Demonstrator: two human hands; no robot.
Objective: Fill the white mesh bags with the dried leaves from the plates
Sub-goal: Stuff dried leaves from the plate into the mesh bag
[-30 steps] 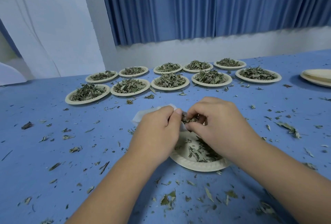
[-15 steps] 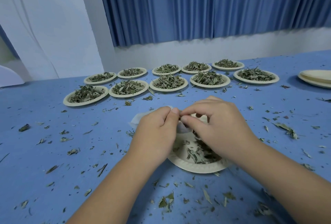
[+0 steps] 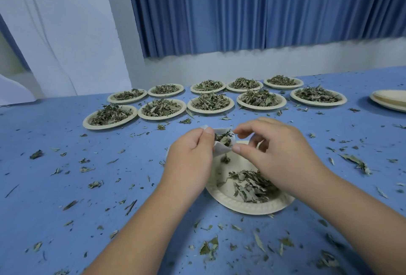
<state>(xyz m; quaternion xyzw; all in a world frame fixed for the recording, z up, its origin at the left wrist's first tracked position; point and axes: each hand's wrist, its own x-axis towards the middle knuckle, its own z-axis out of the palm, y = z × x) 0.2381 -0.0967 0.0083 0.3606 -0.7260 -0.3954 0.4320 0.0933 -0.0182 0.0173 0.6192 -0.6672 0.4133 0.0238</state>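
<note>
White mesh bag (image 3: 218,151): held clear of the counter (image 3: 66,186) above the far-left rim of the near plate (image 3: 241,207), mouth open toward the right, partly filled with dried leaves (image 3: 224,138). The near plate carries a small leaf pile (image 3: 250,184) on its right side. Ten far plates (image 3: 90,123) stand in two rows, all heaped.

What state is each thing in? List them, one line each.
white mesh bag: held open, partly filled with leaves.
left hand: pinches the bag's edge.
right hand: thumb and forefinger apart at the bag's mouth; hold unclear.
near plate: holds some leaves.
ten far plates: heaped with leaves.
stacked plates: empty.
table: strewn with leaf bits.
</note>
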